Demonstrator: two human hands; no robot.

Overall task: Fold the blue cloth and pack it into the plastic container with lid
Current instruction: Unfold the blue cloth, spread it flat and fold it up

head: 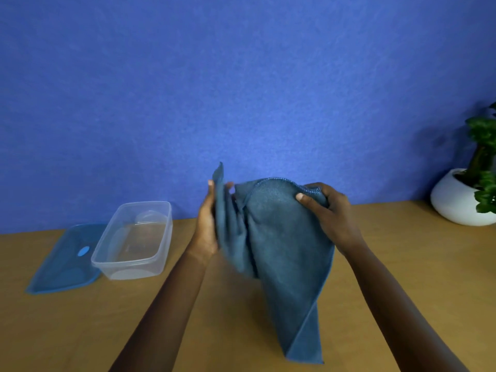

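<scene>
**Blue cloth held above tabletop, container open**

Wooden tabletop against a blue wall is being shown. Item: blue cloth, being held up over the tabletop, its lower corner hanging near the front edge. Left hand is being closed around one gathered edge; right hand is being closed on the top hem. Item: clear plastic container, standing open at the left, well apart from the cloth. Item: blue lid, lying flat beside it, partly beneath its wall. Item: potted plant, far right.
</scene>
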